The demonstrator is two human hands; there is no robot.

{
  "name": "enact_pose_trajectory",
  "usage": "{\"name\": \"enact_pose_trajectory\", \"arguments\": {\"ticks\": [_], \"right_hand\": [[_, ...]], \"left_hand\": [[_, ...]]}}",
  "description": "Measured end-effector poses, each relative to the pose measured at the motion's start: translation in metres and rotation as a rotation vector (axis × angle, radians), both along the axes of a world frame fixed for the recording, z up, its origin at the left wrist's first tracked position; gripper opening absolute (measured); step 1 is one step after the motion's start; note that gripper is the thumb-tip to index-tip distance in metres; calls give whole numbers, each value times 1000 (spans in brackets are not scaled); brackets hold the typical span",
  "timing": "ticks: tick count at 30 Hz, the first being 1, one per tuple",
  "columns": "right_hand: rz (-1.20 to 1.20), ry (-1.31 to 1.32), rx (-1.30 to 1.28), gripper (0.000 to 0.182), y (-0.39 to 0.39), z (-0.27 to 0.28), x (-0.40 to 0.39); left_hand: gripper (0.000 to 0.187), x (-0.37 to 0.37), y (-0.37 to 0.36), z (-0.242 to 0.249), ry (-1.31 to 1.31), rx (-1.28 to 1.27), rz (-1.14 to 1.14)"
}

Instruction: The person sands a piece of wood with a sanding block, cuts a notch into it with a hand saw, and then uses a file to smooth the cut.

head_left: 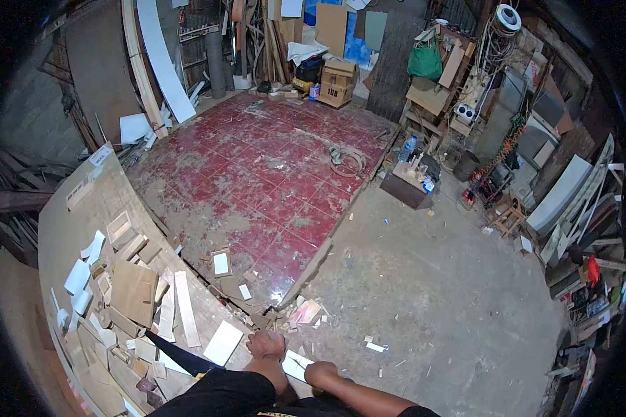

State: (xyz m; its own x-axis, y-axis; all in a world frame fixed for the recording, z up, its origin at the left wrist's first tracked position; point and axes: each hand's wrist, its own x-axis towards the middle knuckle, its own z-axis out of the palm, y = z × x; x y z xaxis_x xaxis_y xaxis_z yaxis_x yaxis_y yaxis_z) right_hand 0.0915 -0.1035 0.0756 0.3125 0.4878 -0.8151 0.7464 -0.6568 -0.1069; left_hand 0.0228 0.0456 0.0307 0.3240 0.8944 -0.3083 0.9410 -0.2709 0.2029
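Note:
Near the bottom centre, my left hand (265, 343) lies at the edge of the workbench, its fingers bent and partly hidden. Just to its right, a white strip (296, 365) with a dark line or thin thing across it runs between my two hands. My right hand (320, 373) is closed at the right end of that strip; what it grips is too small to make out. Left of my left hand lies a white rectangular panel (223, 342). A black handsaw-like blade (181, 356) points up and left from beside my dark clothing.
The workbench (62, 208) on the left carries a cardboard piece (133, 292), wood offcuts and white scraps. Beyond it are red floor tiles (257, 167) with debris. A dark box (405, 186) stands on the concrete floor (424, 278); shelves and clutter line the right wall.

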Motion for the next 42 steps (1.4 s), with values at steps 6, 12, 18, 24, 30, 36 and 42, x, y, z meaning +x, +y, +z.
{"name": "enact_pose_trajectory", "arguments": {"ticks": [6,12,18,24,30,36,42], "right_hand": [[25,-27,10,28,18,-36,-13],[65,-5,54,28,8,2,-11],[55,-34,-24,25,13,-34,-14],[57,-22,24,27,6,-28,-8],[-78,-21,-7,28,-2,1,-6],[-21,5,142,28,19,-44,-9],[30,-17,-67,29,23,0,-9]], "left_hand": [[56,1,-2,16,-28,-4,12],[55,2,-2,13,-39,19,27],[55,1,-1,15,-39,-15,15],[57,-15,1,-11,59,-126,-83],[57,0,-1,6,1,1,-2],[55,2,-2,15,-22,-11,11],[52,0,-3,14,-72,38,10]]}}
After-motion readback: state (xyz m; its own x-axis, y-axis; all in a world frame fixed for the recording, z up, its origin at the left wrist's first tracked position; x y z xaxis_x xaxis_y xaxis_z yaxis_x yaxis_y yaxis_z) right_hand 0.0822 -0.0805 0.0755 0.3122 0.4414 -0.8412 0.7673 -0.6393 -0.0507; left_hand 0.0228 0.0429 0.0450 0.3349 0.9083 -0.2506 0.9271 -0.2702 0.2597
